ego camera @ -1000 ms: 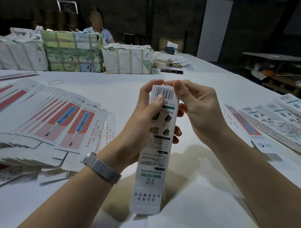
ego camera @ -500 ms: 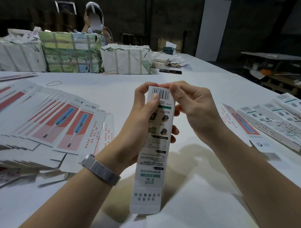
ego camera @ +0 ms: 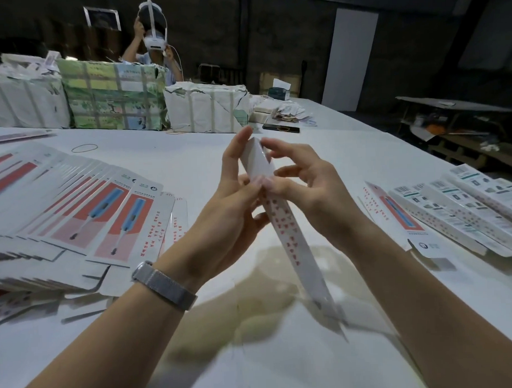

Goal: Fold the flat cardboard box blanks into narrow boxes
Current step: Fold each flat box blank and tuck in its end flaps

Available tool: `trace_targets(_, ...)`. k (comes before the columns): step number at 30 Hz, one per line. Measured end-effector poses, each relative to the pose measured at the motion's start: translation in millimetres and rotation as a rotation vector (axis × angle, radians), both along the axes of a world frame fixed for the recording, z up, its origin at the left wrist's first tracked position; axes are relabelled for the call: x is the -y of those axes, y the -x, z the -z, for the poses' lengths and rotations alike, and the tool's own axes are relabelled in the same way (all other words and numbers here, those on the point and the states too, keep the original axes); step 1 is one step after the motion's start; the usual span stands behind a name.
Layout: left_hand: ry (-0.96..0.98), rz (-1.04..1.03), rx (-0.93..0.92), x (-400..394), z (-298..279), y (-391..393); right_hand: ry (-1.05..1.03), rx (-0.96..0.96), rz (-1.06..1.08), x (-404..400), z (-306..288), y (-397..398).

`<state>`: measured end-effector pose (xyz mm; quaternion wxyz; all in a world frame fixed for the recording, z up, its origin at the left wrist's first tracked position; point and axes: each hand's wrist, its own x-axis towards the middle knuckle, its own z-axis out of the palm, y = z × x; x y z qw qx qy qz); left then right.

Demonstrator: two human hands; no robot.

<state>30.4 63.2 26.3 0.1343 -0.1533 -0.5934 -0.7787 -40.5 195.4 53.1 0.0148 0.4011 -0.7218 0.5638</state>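
The narrow box [ego camera: 281, 219] slanted above the counter [ego camera: 189, 155], its upper end pinched between both grips: left hand [ego camera: 229, 212] and right hand [ego camera: 304, 189]. Flat blanks [ego camera: 84, 211] lay fanned leftward, folded boxes [ego camera: 458, 210] rightward.

one held box [ego camera: 291, 236], three wrapped bundles [ego camera: 208, 107], two hands [ego camera: 226, 212]
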Motion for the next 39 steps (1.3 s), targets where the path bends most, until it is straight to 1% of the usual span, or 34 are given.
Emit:
trace_targets(2, 0.011, 0.010, 0.004, 4, 2, 3, -0.027, 0.005, 0.007, -7, -6, -1)
trace_targets(4, 0.062, 0.028, -0.009, 5, 5, 7, -0.049, -0.014, 0.045, -14, -10, 0)
trace_targets(7, 0.289, -0.059, -0.002, 5, 11, 11, -0.016, -0.085, 0.201, -35, -22, 11)
trace_targets(9, 0.512, -0.231, -0.020, 8, 15, 10, -0.032, -0.145, 0.364, -63, -37, 29)
trace_targets(10, 0.606, -0.315, -0.042, 9, 16, 9, -0.097, -0.175, 0.453, -81, -44, 40)
trace_targets(11, 0.669, -0.374, -0.059, 10, 17, 8, -0.208, -0.195, 0.539, -100, -49, 53)
trace_targets(13, 0.748, -0.429, -0.063, 12, 19, 9, -0.501, -0.185, 0.676, -137, -49, 78)
trace_targets(15, 0.810, -0.467, -0.016, 13, 20, 10, -0.758, -0.134, 0.733, -167, -35, 97)
trace_targets(16, 0.837, -0.486, 0.007, 14, 20, 11, -0.843, -0.110, 0.744, -179, -23, 104)
trace_targets(18, 0.882, -0.533, 0.025, 16, 23, 12, -0.908, -0.087, 0.787, -196, -1, 115)
trace_targets(19, 0.895, -0.557, 0.027, 19, 25, 13, -0.922, -0.110, 0.827, -202, 7, 120)
trace_targets(21, 0.913, -0.584, 0.045, 24, 27, 15, -0.989, -0.208, 0.898, -207, 16, 125)
trace_targets(23, 0.928, -0.600, 0.092, 28, 28, 16, -1.085, -0.296, 0.914, -205, 17, 127)
trace_targets(26, 0.942, -0.598, 0.111, 28, 29, 15, -1.188, -0.367, 0.931, -198, 13, 128)
trace_targets(28, 0.958, -0.592, 0.117, 28, 28, 15, -1.152, -0.379, 0.942, -186, 10, 125)
trace_targets(30, 1.000, -0.596, 0.133, 28, 26, 14, -1.012, -0.389, 0.905, -165, 10, 116)
trace_targets(32, 1.066, -0.637, 0.161, 30, 27, 15, -0.825, -0.351, 0.807, -135, 13, 104)
trace_targets(34, 1.156, -0.683, 0.210, 35, 27, 17, -0.683, -0.292, 0.668, -100, 16, 86)
trace_targets(36, 1.282, -0.725, 0.314, 40, 26, 16, -0.611, -0.255, 0.524, -65, 20, 65)
trace_targets(39, 1.456, -0.759, 0.556, 51, 25, 11, -0.571, -0.226, 0.344, -14, 22, 39)
